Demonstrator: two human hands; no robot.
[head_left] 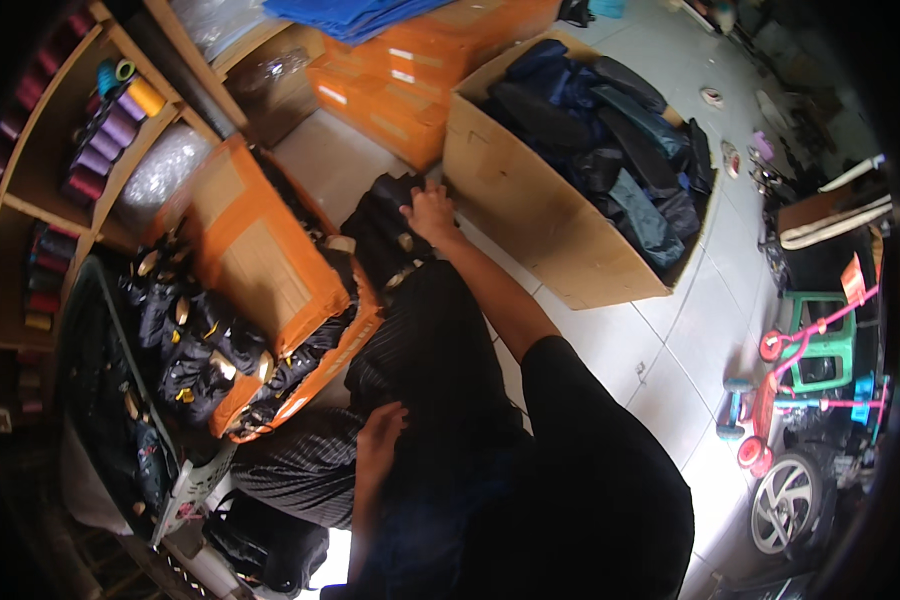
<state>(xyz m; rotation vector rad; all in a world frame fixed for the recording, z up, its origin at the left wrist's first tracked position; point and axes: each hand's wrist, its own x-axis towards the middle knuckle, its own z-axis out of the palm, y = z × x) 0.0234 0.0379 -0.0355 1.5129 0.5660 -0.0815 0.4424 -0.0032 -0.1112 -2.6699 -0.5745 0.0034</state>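
Note:
My right hand (430, 212) reaches forward over a black fabric bundle (378, 218) with small tan pieces on it. Its fingers are spread and touch the bundle's right side. My left hand (380, 438) is held low over my lap, fingers loosely bent, with nothing visible in them. Left of my knees stands a carton wrapped in orange tape (260, 255), with black items showing along its open side. Beside it lies a heap of black fabric pieces (185, 345) with tan ends and yellow bits; their exact kind is unclear.
A large open carton (515, 225) full of dark blue, teal and black fabric pieces stands front right. Taped cartons (395, 85) are stacked ahead. Shelves with thread spools (110, 140) and a basket (192, 495) are at left. A green stool (820, 340) and pink scooter (785, 365) stand far right.

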